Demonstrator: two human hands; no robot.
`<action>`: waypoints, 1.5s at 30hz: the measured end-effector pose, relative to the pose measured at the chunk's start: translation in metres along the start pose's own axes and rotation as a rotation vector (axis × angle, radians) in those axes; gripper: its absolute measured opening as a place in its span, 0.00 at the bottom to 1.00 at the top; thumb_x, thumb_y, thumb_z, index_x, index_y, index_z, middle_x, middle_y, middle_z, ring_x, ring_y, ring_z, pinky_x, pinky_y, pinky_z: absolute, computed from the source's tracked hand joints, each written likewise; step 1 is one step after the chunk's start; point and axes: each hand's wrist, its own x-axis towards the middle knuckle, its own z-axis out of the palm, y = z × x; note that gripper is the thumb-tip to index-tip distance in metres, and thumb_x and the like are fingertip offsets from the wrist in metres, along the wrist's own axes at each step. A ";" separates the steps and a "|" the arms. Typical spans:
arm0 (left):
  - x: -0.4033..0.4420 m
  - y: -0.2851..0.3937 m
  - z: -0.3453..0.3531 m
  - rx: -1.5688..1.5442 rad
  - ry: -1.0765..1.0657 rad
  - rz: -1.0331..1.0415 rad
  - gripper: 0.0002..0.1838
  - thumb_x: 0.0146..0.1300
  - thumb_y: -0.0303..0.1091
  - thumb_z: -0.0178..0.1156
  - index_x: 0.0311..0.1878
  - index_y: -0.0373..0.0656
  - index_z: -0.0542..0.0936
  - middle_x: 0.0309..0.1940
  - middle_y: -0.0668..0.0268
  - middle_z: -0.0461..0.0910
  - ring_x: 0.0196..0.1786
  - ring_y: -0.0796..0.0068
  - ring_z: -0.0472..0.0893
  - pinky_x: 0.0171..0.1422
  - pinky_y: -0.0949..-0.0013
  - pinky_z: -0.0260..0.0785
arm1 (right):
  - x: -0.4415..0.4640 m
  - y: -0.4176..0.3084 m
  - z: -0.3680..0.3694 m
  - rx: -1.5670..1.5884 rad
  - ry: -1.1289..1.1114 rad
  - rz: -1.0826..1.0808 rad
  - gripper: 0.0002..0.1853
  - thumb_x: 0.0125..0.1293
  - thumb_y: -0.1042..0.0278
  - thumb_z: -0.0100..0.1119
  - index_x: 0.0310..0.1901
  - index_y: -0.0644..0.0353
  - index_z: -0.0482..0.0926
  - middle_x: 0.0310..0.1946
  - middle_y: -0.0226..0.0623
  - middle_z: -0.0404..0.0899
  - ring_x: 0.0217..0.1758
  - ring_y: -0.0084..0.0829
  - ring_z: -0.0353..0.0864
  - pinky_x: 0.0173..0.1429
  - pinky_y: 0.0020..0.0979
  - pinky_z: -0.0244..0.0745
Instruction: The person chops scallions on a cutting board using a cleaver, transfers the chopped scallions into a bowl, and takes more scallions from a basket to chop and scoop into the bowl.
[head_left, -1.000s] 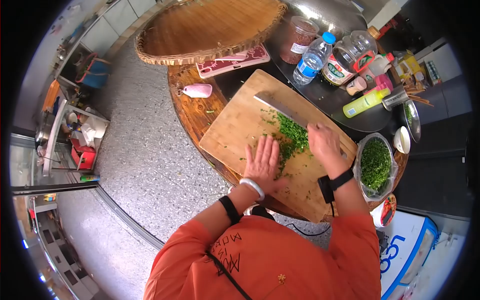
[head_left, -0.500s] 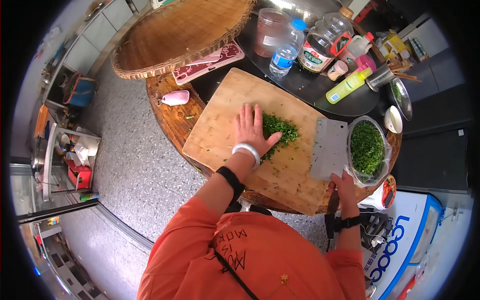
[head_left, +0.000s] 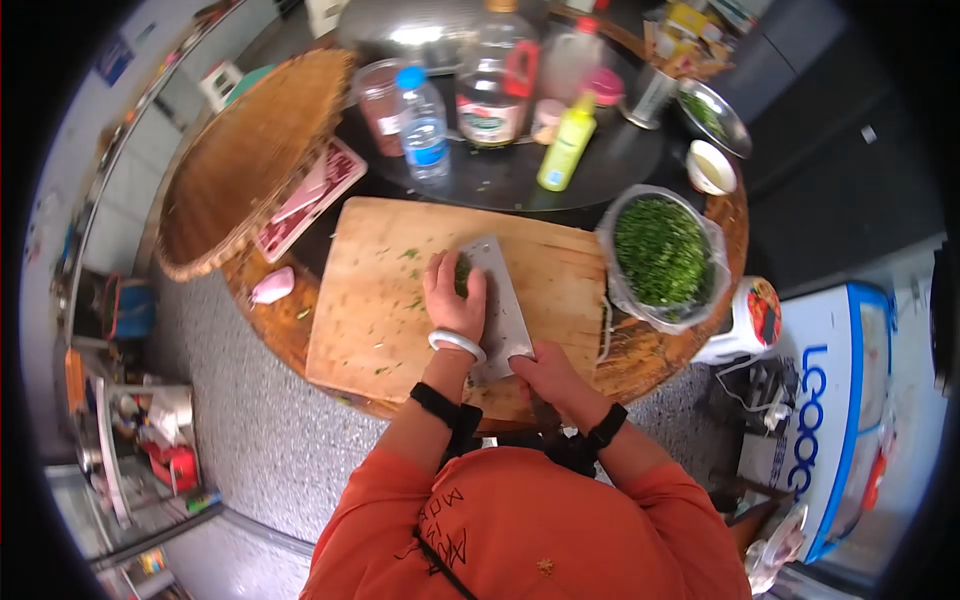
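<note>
My right hand [head_left: 555, 375] grips the handle of a broad cleaver [head_left: 507, 315], its grey blade lying low over the wooden cutting board [head_left: 550, 260]. My left hand [head_left: 455, 300], with a pale bangle at the wrist, is cupped against the blade's left side. Between its thumb and fingers shows a small heap of chopped greens [head_left: 462, 272]; the rest of the heap is hidden under the hand and blade. Green bits are scattered on the board left of my fingers. To the right of the board stands a plastic-lined bowl [head_left: 613, 285] full of chopped greens [head_left: 660, 250].
Behind the board stand a water bottle [head_left: 425, 135], a large dark sauce bottle [head_left: 490, 90] and a yellow-green bottle [head_left: 567, 150]. A woven tray [head_left: 250, 165] leans at the left. A white bowl [head_left: 710, 168] sits at the table's right side.
The cleaver has moved from beside the bowl leftward to my left hand. My left hand has gone from spread flat to cupped round the greens. The view has turned.
</note>
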 end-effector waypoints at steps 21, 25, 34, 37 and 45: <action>-0.027 0.179 0.242 0.089 -0.277 0.641 0.10 0.52 0.34 0.54 0.37 0.41 0.75 0.43 0.58 0.74 0.55 0.52 0.68 0.57 0.49 0.57 | -0.095 -0.017 -0.227 -0.022 0.827 -0.359 0.05 0.57 0.75 0.48 0.30 0.67 0.72 0.14 0.32 0.70 0.12 0.24 0.69 0.17 0.25 0.65; -0.053 0.221 0.228 -0.182 -0.367 0.935 0.10 0.49 0.31 0.55 0.37 0.42 0.74 0.41 0.59 0.74 0.49 0.56 0.71 0.51 0.57 0.60 | -0.094 -0.018 -0.237 0.139 0.731 -0.328 0.05 0.57 0.76 0.48 0.31 0.67 0.72 0.15 0.32 0.69 0.12 0.24 0.69 0.17 0.25 0.65; -0.038 0.220 0.243 -0.058 -0.318 0.810 0.09 0.51 0.32 0.55 0.37 0.44 0.75 0.39 0.62 0.72 0.49 0.59 0.70 0.52 0.55 0.61 | -0.127 -0.018 -0.235 0.020 0.783 -0.225 0.04 0.58 0.75 0.48 0.30 0.67 0.71 0.13 0.31 0.69 0.12 0.23 0.68 0.18 0.24 0.64; -0.039 0.245 0.246 -0.245 -0.340 0.880 0.08 0.51 0.32 0.55 0.35 0.45 0.75 0.37 0.61 0.73 0.44 0.59 0.72 0.47 0.58 0.64 | -0.135 -0.020 -0.225 0.022 0.719 -0.268 0.05 0.58 0.74 0.48 0.30 0.67 0.72 0.13 0.30 0.69 0.12 0.22 0.68 0.17 0.24 0.64; -0.030 0.229 0.247 0.083 -0.353 0.764 0.04 0.45 0.31 0.56 0.26 0.43 0.74 0.32 0.61 0.73 0.39 0.58 0.73 0.39 0.55 0.65 | -0.135 -0.018 -0.246 -0.021 0.758 -0.257 0.05 0.58 0.73 0.48 0.30 0.66 0.71 0.13 0.30 0.69 0.14 0.20 0.68 0.17 0.24 0.63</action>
